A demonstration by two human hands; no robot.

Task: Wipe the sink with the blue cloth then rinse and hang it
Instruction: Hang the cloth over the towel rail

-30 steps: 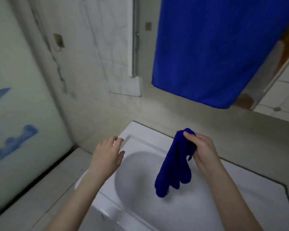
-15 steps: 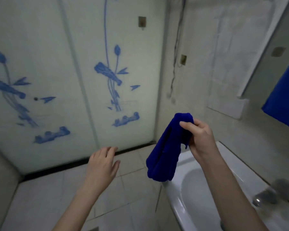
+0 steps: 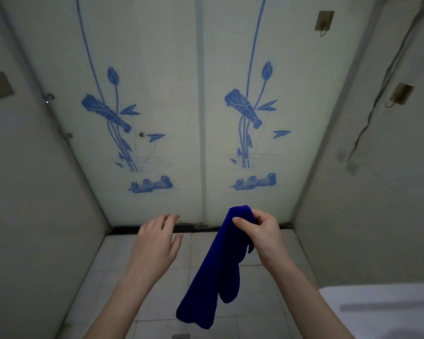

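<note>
Sink [image 3: 377, 296] now at lower right; right hand [image 3: 262, 238] still pinches blue cloth [image 3: 213, 282], left hand [image 3: 154, 243] relaxed, empty.

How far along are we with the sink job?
Wiping and rinsing can't be confirmed here, but the view faces away from the sink. In hand: the right hand pinches the cloth, dangling over the floor; left hand empty. Left: hanging it, perhaps on a bare wall hook.
</note>
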